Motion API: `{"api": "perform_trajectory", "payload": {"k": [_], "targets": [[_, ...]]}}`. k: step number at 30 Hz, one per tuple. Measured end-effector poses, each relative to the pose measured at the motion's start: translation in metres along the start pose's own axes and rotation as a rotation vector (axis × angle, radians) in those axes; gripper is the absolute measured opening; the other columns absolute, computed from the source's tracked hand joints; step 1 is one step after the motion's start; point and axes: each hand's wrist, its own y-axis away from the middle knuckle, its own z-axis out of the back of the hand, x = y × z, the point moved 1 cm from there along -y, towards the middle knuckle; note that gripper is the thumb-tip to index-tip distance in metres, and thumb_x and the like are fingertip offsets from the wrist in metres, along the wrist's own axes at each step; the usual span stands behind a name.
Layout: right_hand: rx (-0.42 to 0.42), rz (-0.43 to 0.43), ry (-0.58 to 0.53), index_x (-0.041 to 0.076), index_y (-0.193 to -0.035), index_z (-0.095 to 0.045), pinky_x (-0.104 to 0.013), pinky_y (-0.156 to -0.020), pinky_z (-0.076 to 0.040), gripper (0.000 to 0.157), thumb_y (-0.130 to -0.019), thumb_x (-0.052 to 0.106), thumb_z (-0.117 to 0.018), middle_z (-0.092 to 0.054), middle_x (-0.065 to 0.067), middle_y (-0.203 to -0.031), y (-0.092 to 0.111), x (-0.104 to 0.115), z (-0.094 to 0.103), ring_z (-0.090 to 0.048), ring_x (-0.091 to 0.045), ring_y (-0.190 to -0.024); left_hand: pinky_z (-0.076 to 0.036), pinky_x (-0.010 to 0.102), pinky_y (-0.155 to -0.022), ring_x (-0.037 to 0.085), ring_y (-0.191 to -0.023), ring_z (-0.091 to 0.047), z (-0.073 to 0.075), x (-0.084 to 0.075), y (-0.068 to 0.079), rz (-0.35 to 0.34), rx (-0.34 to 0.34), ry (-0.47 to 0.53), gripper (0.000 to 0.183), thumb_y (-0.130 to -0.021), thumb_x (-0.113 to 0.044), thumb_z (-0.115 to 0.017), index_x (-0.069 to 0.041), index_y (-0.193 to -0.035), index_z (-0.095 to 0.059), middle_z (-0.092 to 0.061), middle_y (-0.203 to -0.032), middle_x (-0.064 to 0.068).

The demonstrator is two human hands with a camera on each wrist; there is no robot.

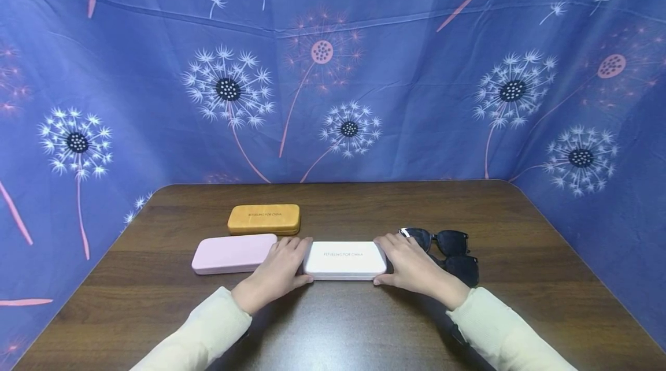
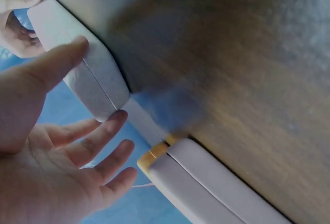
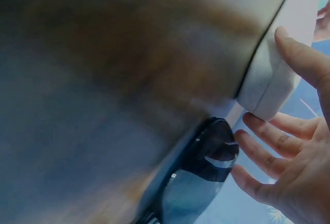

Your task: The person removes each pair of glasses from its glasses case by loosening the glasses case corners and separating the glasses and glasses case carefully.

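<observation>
A white glasses case [image 1: 346,260] with small lettering on its lid lies closed on the table between both hands. At its left end my left hand [image 1: 283,267] grips it, thumb [image 2: 69,59] on the near side and fingers round the far edge. My right hand [image 1: 413,264] holds the right end in the same way, its thumb [image 3: 299,53] on the front. A pink case [image 1: 234,253] lies just left of my left hand, partly covered by it. Two pairs of dark sunglasses [image 1: 452,242] sit beside my right hand, which hides part of them.
Behind the pink case rests a mustard-yellow glasses case [image 1: 264,219], also lettered and closed. The brown wooden table [image 1: 333,330] ends at the back against a blue cloth [image 1: 406,70] printed with dandelions, which also hangs along both sides.
</observation>
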Motion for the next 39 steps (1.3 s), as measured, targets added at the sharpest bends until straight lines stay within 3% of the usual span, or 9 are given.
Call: {"api": "perform_trajectory", "payload": {"k": [10, 19, 29, 39], "targets": [[0.005, 0.031, 0.007, 0.008, -0.124, -0.051, -0.057, -0.091, -0.038, 0.076, -0.065, 0.048, -0.076, -0.056, -0.009, -0.119, -0.001, 0.002, 0.003, -0.052, -0.028, -0.111, -0.036, 0.051, -0.092, 0.035, -0.109, -0.049, -0.003, 0.008, -0.005, 0.015, 0.112, 0.073, 0.075, -0.069, -0.038, -0.077, 0.001, -0.126, -0.047, -0.058, -0.114, 0.015], [0.02, 0.035, 0.02, 0.009, -0.122, -0.052, -0.057, -0.091, -0.039, 0.073, -0.065, 0.049, -0.076, -0.057, -0.008, -0.117, -0.003, 0.003, 0.003, -0.053, -0.028, -0.108, -0.036, 0.052, -0.093, 0.036, -0.109, -0.05, -0.008, 0.013, -0.004, -0.027, 0.082, 0.082, 0.074, -0.067, -0.034, -0.079, 0.0, -0.124, -0.046, -0.059, -0.116, 0.017], [-0.013, 0.073, -0.031, 0.011, -0.114, -0.059, -0.058, -0.094, -0.038, 0.069, -0.06, 0.048, -0.08, -0.062, -0.008, -0.114, -0.008, -0.003, 0.007, -0.054, -0.034, -0.111, -0.037, 0.051, -0.093, 0.033, -0.111, -0.05, -0.01, 0.015, -0.006, -0.008, 0.074, 0.105, 0.075, -0.067, -0.035, -0.079, -0.002, -0.125, -0.046, -0.058, -0.119, 0.015], [-0.031, 0.114, -0.008, 0.014, -0.111, -0.062, -0.049, -0.085, -0.046, 0.068, -0.057, 0.053, -0.078, -0.065, -0.004, -0.107, -0.012, -0.008, 0.009, -0.058, -0.027, -0.103, -0.034, 0.05, -0.097, 0.033, -0.113, -0.049, -0.01, 0.015, -0.005, -0.018, 0.063, 0.102, 0.074, -0.066, -0.035, -0.079, -0.002, -0.124, -0.046, -0.058, -0.118, 0.014]]}}
